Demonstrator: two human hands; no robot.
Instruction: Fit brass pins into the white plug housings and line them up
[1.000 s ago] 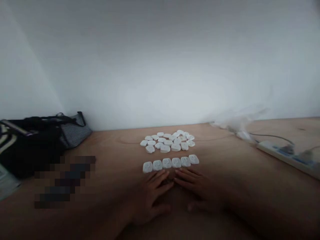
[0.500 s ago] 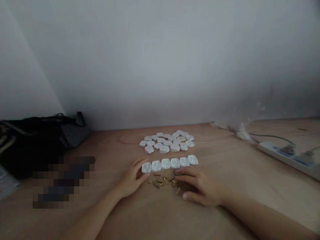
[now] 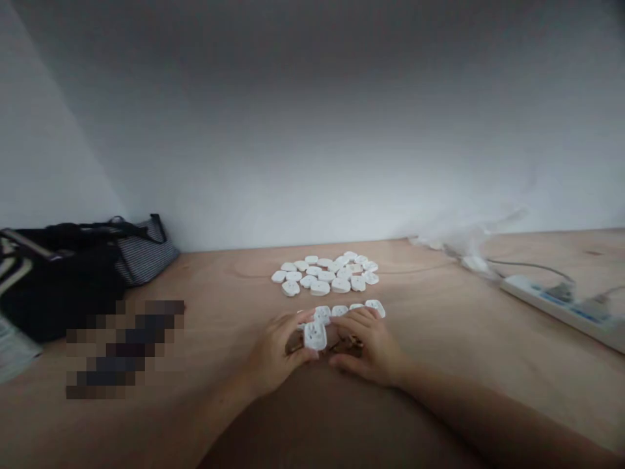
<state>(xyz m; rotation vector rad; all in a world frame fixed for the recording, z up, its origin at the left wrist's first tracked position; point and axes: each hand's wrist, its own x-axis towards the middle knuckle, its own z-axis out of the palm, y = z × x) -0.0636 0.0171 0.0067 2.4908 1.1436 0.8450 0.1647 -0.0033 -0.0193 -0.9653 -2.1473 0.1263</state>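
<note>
A white plastic piece (image 3: 315,335) is pinched between the thumb and fingers of my left hand (image 3: 276,345), raised in front of a row of similar white pieces (image 3: 340,311). My right hand (image 3: 374,345) is just to its right, thumb and fingers apart and curved over small brass parts (image 3: 349,343). Whether its fingertips touch any of those parts is hard to make out. Both hands partly cover the row and the brass parts.
Behind the row lies a cluster of several white pieces (image 3: 320,287). A black bag (image 3: 58,280) and a blurred-out dark object (image 3: 127,348) are at left. At right are a power strip (image 3: 547,303) with cables and clear plastic wrapping (image 3: 469,241).
My left hand has picked up a white piece from the left part of the row and moved right. My right hand has shifted slightly left and up, nearer to it.
</note>
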